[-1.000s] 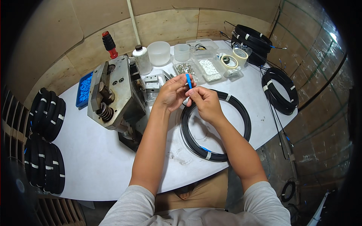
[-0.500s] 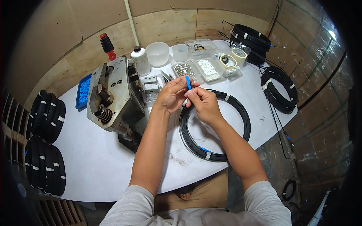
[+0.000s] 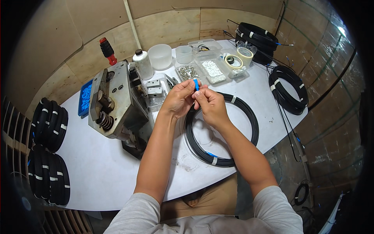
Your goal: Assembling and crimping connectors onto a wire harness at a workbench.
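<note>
Near the middle of the table, my left hand pinches a small blue fibre-optic connector by its upper part. My right hand grips the lower end of that connector between thumb and fingers. Both hands meet over the far left side of a black cable coil, bound with white tape and lying flat on the white table. Another blue piece shows on the near part of the coil. Fingers hide whatever runs out of the connector's lower end.
A metal press stands left of my arms, with a blue tray of blue parts behind it. Beyond my hands sit boxes of metal pieces and white pieces. More cable coils lie left and right.
The view has shifted slightly. A small white piece that showed under my hands is now out of sight. Both hands keep their hold on the blue connector.
</note>
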A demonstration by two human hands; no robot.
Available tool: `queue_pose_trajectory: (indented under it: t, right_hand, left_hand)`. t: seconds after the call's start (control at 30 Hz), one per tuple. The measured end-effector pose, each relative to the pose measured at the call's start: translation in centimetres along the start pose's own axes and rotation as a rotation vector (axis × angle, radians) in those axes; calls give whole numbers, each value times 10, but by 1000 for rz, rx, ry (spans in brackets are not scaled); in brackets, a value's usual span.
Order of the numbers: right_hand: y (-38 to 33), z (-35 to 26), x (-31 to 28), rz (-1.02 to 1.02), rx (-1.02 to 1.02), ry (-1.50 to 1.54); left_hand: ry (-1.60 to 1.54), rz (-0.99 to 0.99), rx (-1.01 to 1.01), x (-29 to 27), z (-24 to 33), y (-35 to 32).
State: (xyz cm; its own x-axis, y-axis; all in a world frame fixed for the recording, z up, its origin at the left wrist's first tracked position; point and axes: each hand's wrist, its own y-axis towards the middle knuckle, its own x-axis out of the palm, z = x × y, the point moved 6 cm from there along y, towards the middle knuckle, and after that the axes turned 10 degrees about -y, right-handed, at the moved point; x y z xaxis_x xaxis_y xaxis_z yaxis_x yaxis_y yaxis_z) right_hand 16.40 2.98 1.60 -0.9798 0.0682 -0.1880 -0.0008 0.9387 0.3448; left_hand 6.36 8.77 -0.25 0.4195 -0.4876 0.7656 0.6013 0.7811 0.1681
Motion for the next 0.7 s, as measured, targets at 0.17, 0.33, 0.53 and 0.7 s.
queue_pose_trajectory:
  t: [0.17,0.33,0.53,0.7]
  right_hand:
    - [0,0,0,-8,15,2]
    - [0,-4,1,-12,-12,-26]
    - [1,-2,-1,-24,-1,-48]
    - [4,-1,1,-40,-6,-19]
  left_hand:
    - [-5,-12,1,1,0,0]
    - [-16,-21,7,-1,1,0]
    - [-9,-17,27,0,2,0]
    - [-36,-19,49,0,4,0]
